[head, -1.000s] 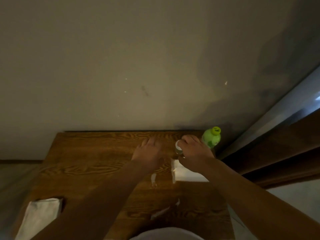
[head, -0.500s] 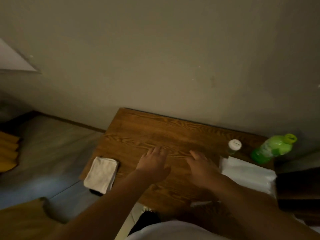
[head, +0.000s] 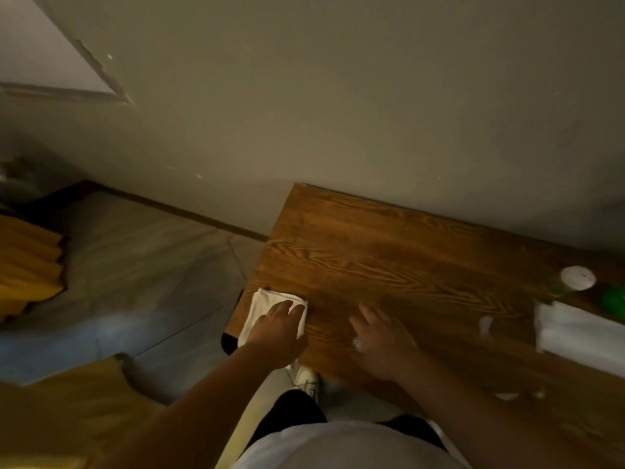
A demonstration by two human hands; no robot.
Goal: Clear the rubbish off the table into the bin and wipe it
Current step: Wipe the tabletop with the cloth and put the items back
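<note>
The left hand (head: 275,328) lies flat on one folded white cloth (head: 267,308) — fingers spread, not clamped. The right hand (head: 382,340) rests open on the brown wooden table (head: 389,252), two white paper scraps (head: 485,324) beyond it.

A dimly lit room: a plain beige wall (head: 338,96) meets a grey tiled floor (head: 135,265) along a dark skirting board (head: 189,214); yellow fabric (head: 27,269) lies at left.

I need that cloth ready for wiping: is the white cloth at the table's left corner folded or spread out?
Folded: the white cloth lies as a compact pad under the left hand on the table.
</note>
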